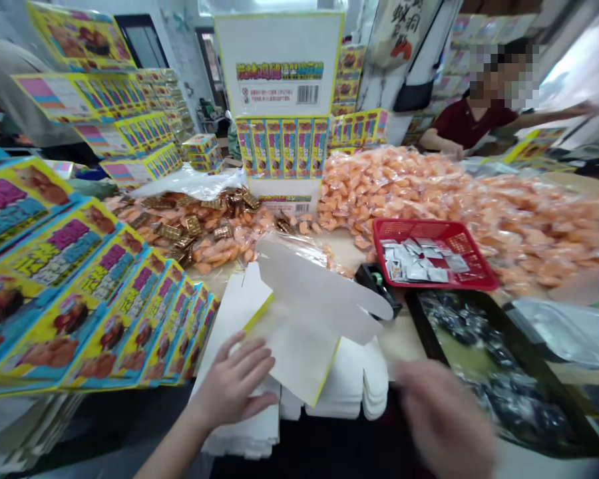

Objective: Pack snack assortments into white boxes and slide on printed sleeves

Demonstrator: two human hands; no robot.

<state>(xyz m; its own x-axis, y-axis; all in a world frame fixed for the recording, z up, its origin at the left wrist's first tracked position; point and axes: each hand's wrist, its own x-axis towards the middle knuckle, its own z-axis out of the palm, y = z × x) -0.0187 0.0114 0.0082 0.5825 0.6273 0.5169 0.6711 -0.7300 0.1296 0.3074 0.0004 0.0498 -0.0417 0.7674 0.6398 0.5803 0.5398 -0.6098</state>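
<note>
A partly folded cardboard box (304,313) with its white inside facing up lies in front of me, its flaps raised and its edges yellow. It rests on a stack of flat white box blanks (342,386). My left hand (237,382) has its fingers stretched out at the box's left wall and seems to touch it. Off to the right, my right hand (442,419) is smeared by motion, apart from the box and near the dark tray (424,326) of small black wrapped pieces (519,399). Its fingers cannot be made out.
Printed boxes (104,313) stand in rows at left, more (283,148) at the back. Behind the box lie orange wrapped pieces (404,179) and gold-brown packets (192,226). A red basket (434,229) holds white sachets (419,259). A person (479,120) sits at back right.
</note>
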